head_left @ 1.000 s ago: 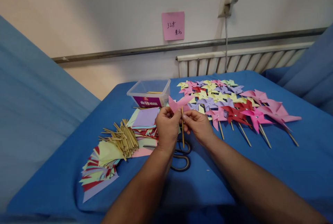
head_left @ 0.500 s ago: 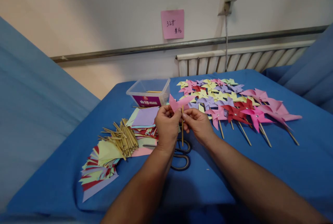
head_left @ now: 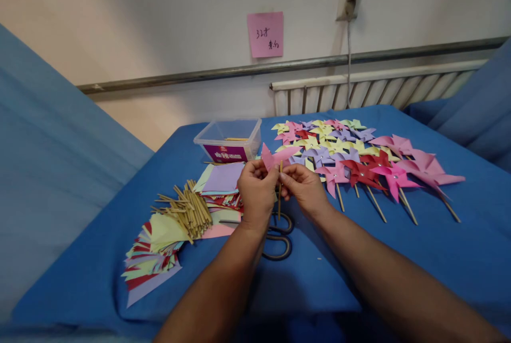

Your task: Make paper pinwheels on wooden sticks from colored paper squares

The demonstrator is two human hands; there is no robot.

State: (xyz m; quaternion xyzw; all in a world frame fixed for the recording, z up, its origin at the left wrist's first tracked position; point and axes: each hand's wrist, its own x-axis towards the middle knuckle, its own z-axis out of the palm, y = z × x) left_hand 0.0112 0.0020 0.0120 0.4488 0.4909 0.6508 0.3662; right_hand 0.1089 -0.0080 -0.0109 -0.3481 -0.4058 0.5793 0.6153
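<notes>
Head view: both hands meet near the centre of the scene, over a blue cloth (head_left: 91, 258). Left hand (head_left: 257, 194), fingers curled, grips a folded pink paper piece (head_left: 275, 157), which rises at 12 o'clock from the thumbs. Right hand (head_left: 306, 190) pinches a thin stick (head_left: 280, 205) between thumb and forefinger; it hangs nearly upright just below the paper, lower end toward 6 o'clock. Exact contact of paper and stick hidden by the fingers.

Around the hands: black-handled scissors (head_left: 280, 235) at 6 o'clock, blades partly behind left wrist. Stack of coloured paper (head_left: 223, 178) at 9, beside left hand. Pile of sticks (head_left: 194, 212) between 8 and 9, fanned paper sheets (head_left: 149, 271) at 8. Clear tub (head_left: 225, 152), purple label, at 10. Rows of pinwheels (head_left: 336, 173) between 2 and 3, mixed colours. Pink note (head_left: 265, 34) on wall at 12.
</notes>
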